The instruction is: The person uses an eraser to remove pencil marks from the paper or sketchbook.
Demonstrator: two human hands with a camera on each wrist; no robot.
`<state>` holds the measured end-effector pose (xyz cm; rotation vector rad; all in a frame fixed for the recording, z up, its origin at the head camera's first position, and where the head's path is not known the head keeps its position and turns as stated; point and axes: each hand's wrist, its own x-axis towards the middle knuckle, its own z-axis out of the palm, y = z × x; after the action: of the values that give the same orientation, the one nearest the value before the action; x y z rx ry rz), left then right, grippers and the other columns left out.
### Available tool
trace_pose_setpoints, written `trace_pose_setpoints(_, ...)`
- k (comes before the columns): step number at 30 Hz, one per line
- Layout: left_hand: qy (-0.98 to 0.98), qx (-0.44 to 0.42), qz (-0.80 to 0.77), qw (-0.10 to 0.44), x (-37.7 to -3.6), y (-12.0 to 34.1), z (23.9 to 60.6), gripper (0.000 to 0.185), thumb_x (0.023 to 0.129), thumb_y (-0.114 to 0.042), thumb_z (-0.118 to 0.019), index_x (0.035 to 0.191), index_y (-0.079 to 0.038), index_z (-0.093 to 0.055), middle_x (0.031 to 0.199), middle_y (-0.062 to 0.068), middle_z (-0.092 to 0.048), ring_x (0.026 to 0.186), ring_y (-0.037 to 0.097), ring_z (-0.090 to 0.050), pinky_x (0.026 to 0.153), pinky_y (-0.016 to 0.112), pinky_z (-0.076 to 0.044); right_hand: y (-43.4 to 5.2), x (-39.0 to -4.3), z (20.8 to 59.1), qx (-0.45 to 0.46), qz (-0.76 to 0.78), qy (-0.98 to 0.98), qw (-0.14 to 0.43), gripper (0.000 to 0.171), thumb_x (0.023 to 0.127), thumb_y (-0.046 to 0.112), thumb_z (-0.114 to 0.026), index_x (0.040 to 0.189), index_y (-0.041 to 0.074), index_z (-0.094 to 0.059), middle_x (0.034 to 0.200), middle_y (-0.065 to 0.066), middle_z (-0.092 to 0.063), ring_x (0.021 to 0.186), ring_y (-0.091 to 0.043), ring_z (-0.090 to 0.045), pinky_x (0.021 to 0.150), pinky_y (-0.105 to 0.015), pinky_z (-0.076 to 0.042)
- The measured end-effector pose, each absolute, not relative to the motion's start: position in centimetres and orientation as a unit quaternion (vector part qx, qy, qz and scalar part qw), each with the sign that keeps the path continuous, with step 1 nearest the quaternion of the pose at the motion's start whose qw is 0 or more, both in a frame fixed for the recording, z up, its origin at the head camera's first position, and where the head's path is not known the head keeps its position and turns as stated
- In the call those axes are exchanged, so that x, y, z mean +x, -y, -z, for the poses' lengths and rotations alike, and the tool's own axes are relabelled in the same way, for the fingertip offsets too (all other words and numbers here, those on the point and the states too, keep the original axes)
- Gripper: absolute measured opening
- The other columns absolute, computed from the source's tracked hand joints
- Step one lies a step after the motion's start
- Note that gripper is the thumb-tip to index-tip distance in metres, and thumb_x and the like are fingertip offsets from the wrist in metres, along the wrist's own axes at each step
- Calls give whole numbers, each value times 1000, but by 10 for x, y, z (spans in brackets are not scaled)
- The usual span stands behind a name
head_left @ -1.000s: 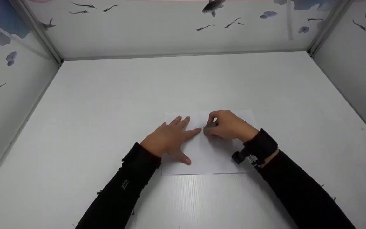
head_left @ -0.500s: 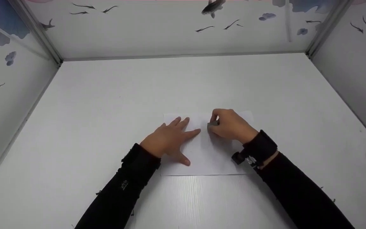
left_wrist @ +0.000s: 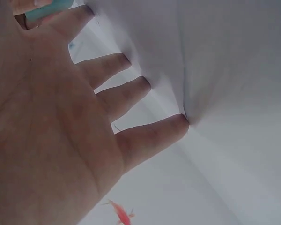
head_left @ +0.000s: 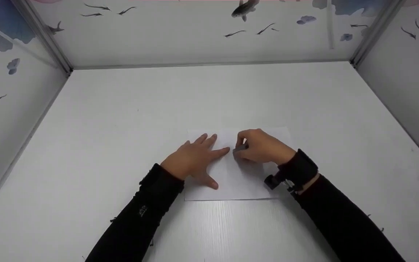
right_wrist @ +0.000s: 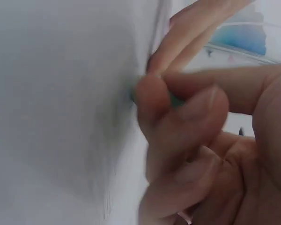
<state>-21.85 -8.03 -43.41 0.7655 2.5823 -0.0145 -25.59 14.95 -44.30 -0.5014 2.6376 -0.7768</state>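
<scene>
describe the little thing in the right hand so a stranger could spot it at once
On the white table lies a single sheet of paper. At its middle, the right hand pinches a small grey-teal eraser-like block against it, the only dark object there.

Both arms reach forward in black sleeves, forearms angled inward so the 2 hands almost meet. The left hand [head_left: 195, 159] lies flat, palm down, its 4 fingers [left_wrist: 131, 91] straight and spread, thumb stretched back toward the body. The right hand [head_left: 262, 146] is curled, fingers [right_wrist: 152, 101] bent in against the thumb in a tight pinch, knuckles raised. A black band with a small camera mount wraps the right wrist [head_left: 296, 170].
</scene>
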Motion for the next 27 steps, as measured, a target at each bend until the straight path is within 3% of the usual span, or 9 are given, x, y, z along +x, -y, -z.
trace_pose_setpoints(5,-936,272,-3,225,-219,80,435,106,85,-64,-83,171,-38,-25,180,11,-8,166,33,-5,126,64,-25,-152,-257,445,-147,271,-942,131,11,97,13,-72,103,5,-71,84,-6,-72,69,-17,-63,63,-31,-51)
trace_pose_setpoints(10,-936,268,-8,228,-217,81,435,106,85,-63,-84,170,-39,-26,180,10,-8,166,33,-4,126,65,-24,-148,-256,444,-200,281,-918,196,15,98,16,-73,107,5,-71,86,-6,-74,71,-18,-66,66,-31,-54)
trace_pose_setpoints(16,-936,271,-7,226,-218,81,435,106,85,-61,-85,170,-38,-27,180,11,-8,166,33,-5,126,64,-25,-151,-258,446,-156,268,-942,130,12,97,14,-72,105,5,-72,90,-7,-73,77,-19,-64,69,-34,-53)
trace_pose_setpoints(21,-936,272,-8,226,-219,81,436,107,85,-61,-85,170,-38,-26,180,11,-8,166,33,-5,126,65,-25,-152,-260,445,-194,272,-927,170,14,97,15,-73,106,5,-71,90,-7,-73,75,-18,-62,68,-32,-51)
trace_pose_setpoints(27,-935,273,-4,226,-219,80,434,107,85,-62,-85,171,-37,-26,180,11,-8,166,34,-5,125,64,-26,-153,-258,444,-183,273,-931,159,13,96,13,-72,106,5,-70,86,-6,-73,73,-18,-64,67,-32,-52)
